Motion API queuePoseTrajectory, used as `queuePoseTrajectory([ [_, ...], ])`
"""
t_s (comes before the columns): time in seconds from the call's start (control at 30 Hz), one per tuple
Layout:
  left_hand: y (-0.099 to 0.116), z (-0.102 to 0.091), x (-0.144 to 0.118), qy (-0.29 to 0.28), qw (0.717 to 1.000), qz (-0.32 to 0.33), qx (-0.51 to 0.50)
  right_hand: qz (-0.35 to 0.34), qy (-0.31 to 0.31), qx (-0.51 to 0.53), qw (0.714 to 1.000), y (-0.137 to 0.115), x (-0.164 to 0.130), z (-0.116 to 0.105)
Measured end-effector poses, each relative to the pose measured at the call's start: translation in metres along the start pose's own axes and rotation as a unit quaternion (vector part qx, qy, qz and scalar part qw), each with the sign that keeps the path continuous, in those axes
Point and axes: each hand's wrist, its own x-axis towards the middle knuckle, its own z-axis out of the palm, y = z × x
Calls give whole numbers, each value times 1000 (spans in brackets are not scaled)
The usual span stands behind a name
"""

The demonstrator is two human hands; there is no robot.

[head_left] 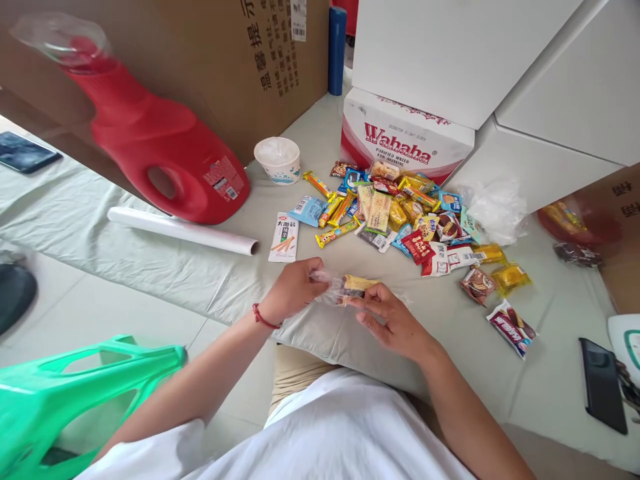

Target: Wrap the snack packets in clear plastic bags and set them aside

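A translucent green plastic stool point(75, 393) with rounded openings sits lowest in view, beside the person's white cotton shirt. Above the lap, the left hand point(293, 290) pinches the crinkled clear end of a small yellow-and-brown snack packet in transparent wrap point(353, 287), while the right hand point(387, 317) grips its other end with fingertips; the packet is held just over the pale grey-green cloth-covered surface point(550, 373). Beyond lie a glossy heap of assorted foil snack wrappers point(400, 217), a smooth red plastic detergent jug point(160, 147) and a white paper roll point(183, 231).

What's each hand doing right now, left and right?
Left hand: closed, pinching the clear wrapper end of the snack packet.
Right hand: fingers closed on the same packet's other end.
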Motion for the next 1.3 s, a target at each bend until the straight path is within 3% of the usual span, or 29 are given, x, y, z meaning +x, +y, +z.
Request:
queuePoseTrajectory([
  [0.13,27,43,-10,-44,988,-2,-146,19,-4,-37,999,-5,-1,8],
  [0.2,32,62,-11,-27,995,31,-96,19,-12,-39,999,-8,-6,8],
  [0.3,28,80,-12,26,994,74,80,17,-20,47,999,-7,-18,-3],
  [0.4,22,91,-17,68,970,94,212,85,109,90,986,5,-27,-19],
  [0.47,19,96,-19,112,960,97,239,150,196,2,969,17,-29,-25],
  [0.5,18,97,-20,140,955,89,244,178,204,-53,961,24,-28,-26],
  [0.6,12,97,-19,208,945,25,253,231,131,-145,953,37,-26,-18],
  [0.7,10,97,-17,167,951,-6,260,222,111,-140,959,37,-26,-4],
  [0.8,13,105,-19,122,958,26,257,222,162,-13,961,29,-26,9],
  [0.87,16,116,-21,141,948,75,274,239,200,178,933,24,-26,16],
  [0.97,14,131,-22,173,912,206,309,257,244,466,811,20,-28,21],
  [1.03,9,138,-21,165,892,304,290,265,255,571,734,21,-32,22],
  [1.07,7,141,-20,148,886,349,268,268,261,595,711,21,-35,22],
  [1.1,5,144,-20,124,881,388,242,270,268,604,700,21,-38,22],
  [1.17,6,148,-21,72,873,442,192,267,284,592,706,22,-44,23],
  [1.3,9,139,-30,-24,887,443,131,239,308,533,751,23,-66,16],
])
